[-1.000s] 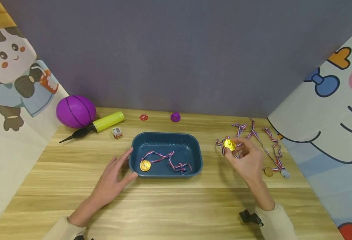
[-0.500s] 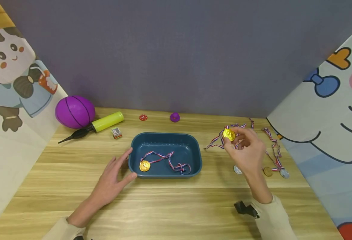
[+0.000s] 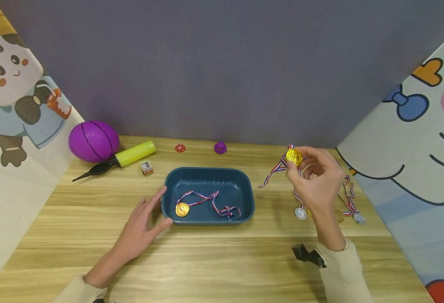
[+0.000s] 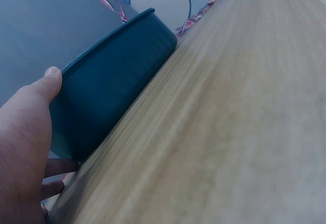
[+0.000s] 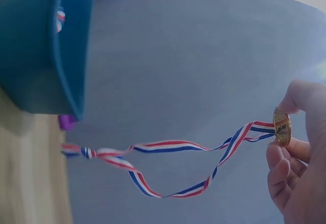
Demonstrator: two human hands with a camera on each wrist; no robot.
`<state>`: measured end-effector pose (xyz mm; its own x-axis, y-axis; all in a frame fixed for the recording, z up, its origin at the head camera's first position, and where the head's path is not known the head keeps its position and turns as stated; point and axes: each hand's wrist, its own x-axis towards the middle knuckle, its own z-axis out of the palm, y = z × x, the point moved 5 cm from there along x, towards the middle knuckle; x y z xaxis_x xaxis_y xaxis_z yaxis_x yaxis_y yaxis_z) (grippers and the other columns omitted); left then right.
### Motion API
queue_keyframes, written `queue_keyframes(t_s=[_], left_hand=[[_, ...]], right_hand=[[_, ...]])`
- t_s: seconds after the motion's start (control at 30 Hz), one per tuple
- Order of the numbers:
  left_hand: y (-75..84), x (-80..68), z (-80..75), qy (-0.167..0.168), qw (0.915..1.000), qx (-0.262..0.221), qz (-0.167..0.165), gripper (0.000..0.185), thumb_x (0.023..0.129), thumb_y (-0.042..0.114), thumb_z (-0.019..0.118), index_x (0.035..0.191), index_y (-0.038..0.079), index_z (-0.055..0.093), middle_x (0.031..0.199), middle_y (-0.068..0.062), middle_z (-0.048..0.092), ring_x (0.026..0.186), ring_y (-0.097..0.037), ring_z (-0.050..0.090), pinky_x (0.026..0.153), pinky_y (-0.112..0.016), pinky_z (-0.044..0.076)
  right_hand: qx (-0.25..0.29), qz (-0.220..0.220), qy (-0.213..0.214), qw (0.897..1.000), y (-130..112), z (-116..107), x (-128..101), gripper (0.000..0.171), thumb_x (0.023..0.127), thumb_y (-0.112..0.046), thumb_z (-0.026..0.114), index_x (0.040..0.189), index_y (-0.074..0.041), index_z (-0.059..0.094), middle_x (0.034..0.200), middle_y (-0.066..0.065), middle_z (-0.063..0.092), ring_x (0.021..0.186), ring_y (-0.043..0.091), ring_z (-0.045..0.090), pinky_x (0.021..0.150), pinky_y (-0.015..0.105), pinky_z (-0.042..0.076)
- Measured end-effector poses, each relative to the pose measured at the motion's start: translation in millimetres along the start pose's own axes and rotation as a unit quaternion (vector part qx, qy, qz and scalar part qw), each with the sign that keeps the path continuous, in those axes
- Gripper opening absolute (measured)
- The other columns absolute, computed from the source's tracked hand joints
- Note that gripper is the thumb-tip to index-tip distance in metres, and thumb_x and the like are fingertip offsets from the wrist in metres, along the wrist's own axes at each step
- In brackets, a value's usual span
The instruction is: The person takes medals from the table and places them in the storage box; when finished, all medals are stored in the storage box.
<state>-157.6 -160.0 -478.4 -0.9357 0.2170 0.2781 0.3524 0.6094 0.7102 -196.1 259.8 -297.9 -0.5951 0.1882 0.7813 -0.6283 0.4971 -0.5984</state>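
Observation:
My right hand (image 3: 314, 176) pinches a gold medal (image 3: 294, 157) (image 5: 281, 127) above the table, right of the dark blue tray (image 3: 206, 174). Its red, white and blue ribbon (image 3: 272, 172) (image 5: 168, 155) trails down to the wood. My left hand (image 3: 144, 225) rests open with thumb and fingers against the tray's left front corner (image 4: 107, 96). Inside the tray lies another gold medal (image 3: 182, 209) with its ribbon (image 3: 216, 204).
More medals with ribbons (image 3: 348, 202) lie at the right, including a silver one (image 3: 300, 213). At the back left are a purple ball (image 3: 93, 141), a yellow pump (image 3: 125, 156) and a small box (image 3: 146, 168). A red disc (image 3: 180, 147) and purple piece (image 3: 220, 147) sit near the wall.
My right hand has lifted the gold medal up and slightly back, drawing its ribbon off the pile. The left hand has stayed at the tray.

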Motion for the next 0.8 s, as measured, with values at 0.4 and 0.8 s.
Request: queue_keyframes(t_s=[0.4,0.8], left_hand=[[0.4,-0.2,-0.6,-0.003,1.0,0.0,-0.002,0.085,0.105,0.039,0.076,0.177,0.032,0.031,0.165,-0.021,0.056,0.153,-0.054,0.047,0.13,-0.078,0.02],[1.0,-1.3,-1.8,-0.006,1.0,-0.002,-0.004,0.085,0.105,0.04,0.076,0.176,0.031,0.032,0.167,-0.021,0.053,0.154,-0.055,0.045,0.13,-0.078,0.02]], right_hand=[[0.04,-0.019,-0.011,0.999,-25.4,5.0,1.5,0.029,0.078,0.005,0.081,0.107,0.008,0.083,0.092,-0.003,0.071,0.069,0.008,0.062,0.05,0.011,0.041],[0.063,-0.014,-0.052,0.997,-28.2,23.2,-12.1,0.029,0.079,0.002,0.082,0.108,0.007,0.083,0.092,0.001,0.071,0.072,0.009,0.06,0.049,0.013,0.039]])
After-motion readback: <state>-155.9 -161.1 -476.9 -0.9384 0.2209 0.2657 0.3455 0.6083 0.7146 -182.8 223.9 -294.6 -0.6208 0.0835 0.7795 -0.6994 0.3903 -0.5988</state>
